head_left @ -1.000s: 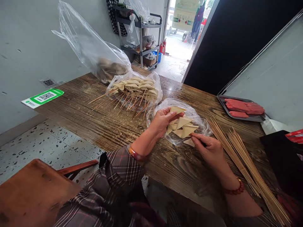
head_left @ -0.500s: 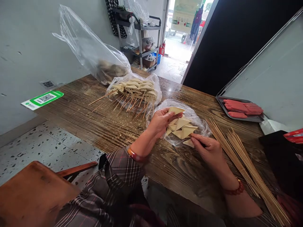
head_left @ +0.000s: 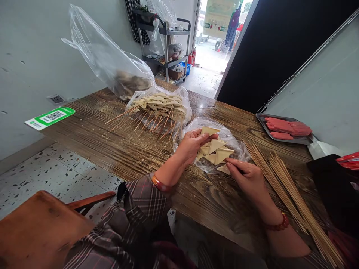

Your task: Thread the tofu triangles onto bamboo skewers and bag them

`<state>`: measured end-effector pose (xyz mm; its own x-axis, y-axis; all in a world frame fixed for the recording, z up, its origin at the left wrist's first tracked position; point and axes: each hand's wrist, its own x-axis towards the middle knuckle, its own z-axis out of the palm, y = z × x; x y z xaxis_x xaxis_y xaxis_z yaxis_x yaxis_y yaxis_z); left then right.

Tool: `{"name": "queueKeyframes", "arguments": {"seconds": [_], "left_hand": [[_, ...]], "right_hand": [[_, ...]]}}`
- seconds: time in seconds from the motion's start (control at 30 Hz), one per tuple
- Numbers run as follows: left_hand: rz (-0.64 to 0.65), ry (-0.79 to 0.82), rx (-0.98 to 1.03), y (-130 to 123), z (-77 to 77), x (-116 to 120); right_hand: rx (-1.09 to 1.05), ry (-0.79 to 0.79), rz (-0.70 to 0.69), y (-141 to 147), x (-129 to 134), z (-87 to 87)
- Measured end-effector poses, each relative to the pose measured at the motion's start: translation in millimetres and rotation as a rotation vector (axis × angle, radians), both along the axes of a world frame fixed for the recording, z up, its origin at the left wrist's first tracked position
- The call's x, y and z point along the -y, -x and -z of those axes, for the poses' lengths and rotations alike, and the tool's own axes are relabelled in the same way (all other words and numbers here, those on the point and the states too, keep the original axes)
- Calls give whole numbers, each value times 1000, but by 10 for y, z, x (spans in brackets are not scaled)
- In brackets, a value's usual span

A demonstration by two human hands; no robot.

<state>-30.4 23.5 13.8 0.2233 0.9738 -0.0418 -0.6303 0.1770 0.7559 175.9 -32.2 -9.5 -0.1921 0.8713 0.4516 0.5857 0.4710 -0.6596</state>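
Note:
Between the thumb and fingers of my left hand (head_left: 192, 144) is a pale folded triangle (head_left: 209, 131), held above a clear plastic bag (head_left: 200, 123). Several loose triangles (head_left: 221, 154) lie on that bag. My right hand (head_left: 246, 173) is closed in a pinch at the right edge of these triangles; what its fingertips hold, if anything, is too small to make out. Farther back to the left, a pile of triangles (head_left: 164, 101) on thin sticks (head_left: 157, 121) rests in another clear bag.
Two bundles of thin sticks (head_left: 291, 194) lie on the wooden table (head_left: 98, 130) at the right. A black tray (head_left: 301, 140) of pink blocks stands behind them. A big clear bag (head_left: 112, 63), a green card (head_left: 53, 117) and an orange-brown seat (head_left: 42, 228) are at the left.
My left hand has shifted very slightly to the right with the triangle. My right hand has hardly moved.

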Motion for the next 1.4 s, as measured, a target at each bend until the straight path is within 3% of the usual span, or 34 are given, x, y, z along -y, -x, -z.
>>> {"name": "queueKeyframes", "arguments": {"seconds": [0.23,0.53,1.13,1.4], "left_hand": [[48,28,-2,26,4,-8],[-38,64,43,35,-25,-24],[82,61,27,40,1,21],[42,102,54,27,-13,17]], "right_hand": [[-5,4,4,-1,-7,3],[17,-14,-14,8,-3,-1],[23,-14,-35,-35,-23,18],[18,-12,-25,-17,-16,9]]}}
